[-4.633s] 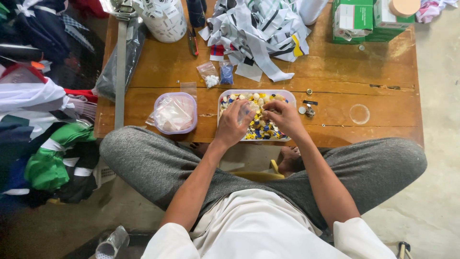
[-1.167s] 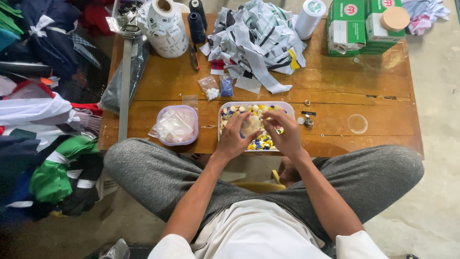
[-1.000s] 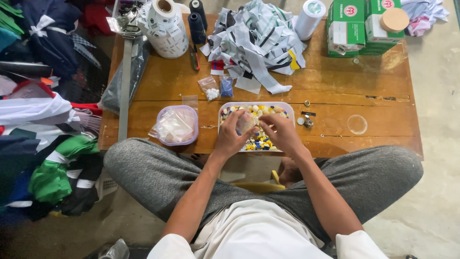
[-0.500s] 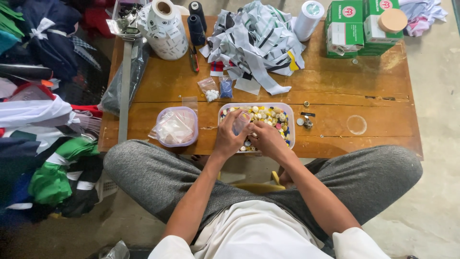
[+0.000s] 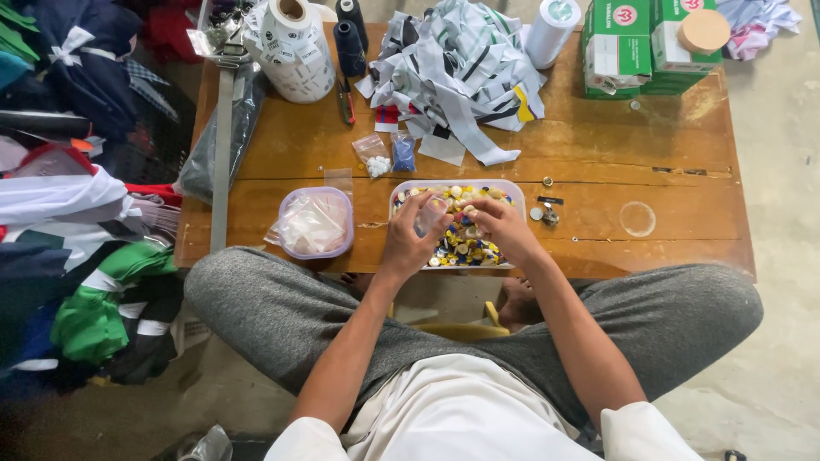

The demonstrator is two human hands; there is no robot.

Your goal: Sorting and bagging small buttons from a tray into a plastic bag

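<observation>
Left hand (image 5: 408,243) fingers grip a small clear plastic bag (image 5: 430,215) over the rectangular clear tray of mixed-colour buttons (image 5: 461,243) | right hand (image 5: 504,226) fingers pinched shut just beside the bag | tray at wooden desk (image 5: 598,154) near edge

Buttons (image 5: 461,243): mixed yellow, white, blue, in a pale lilac tray (image 5: 512,189). Round tub (image 5: 314,224): same lilac rim, clear bags inside. Table (image 5: 666,183): warm brown wood. Fabric strips (image 5: 461,64): white with dark and grey stripes, one yellow patch. Boxes (image 5: 619,38): green and white. Thread cones (image 5: 348,43): dark navy. Trousers (image 5: 282,316): heather grey. Shirt (image 5: 461,418): white. Clothes pile (image 5: 94,290): green, white, navy, red.
</observation>
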